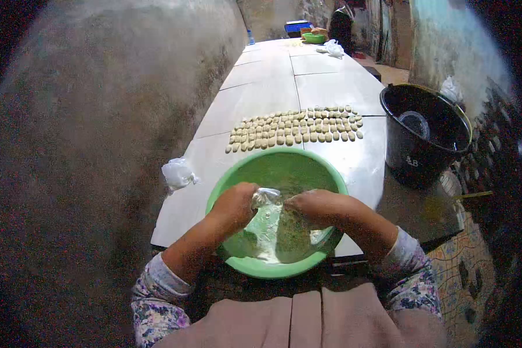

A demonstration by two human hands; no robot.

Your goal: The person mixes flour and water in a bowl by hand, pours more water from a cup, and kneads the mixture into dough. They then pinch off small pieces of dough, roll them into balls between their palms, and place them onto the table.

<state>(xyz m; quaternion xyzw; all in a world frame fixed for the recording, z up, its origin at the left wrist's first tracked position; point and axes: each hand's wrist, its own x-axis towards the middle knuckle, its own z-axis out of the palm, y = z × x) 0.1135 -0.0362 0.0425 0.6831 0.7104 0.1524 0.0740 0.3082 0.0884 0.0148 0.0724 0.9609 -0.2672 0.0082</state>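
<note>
A large green basin (263, 270) stands at the near end of the white table, with a wet, shiny inside. Over its left half, my left hand (236, 203) is closed on a clear plastic bag (267, 197). My right hand (311, 204) is beside the bag's right edge, fingers pressed together; what they hold, if anything, is too small to make out. Just beyond the basin, rows of small pale dough pieces (296, 129) lie on the table.
The white table (243, 84) runs away from me between walls. A black bucket (417, 145) stands at the right, a white plastic bag (178, 173) at the left edge. At the far end are a green bowl (314, 38), a blue container (297, 26) and a person (341, 26).
</note>
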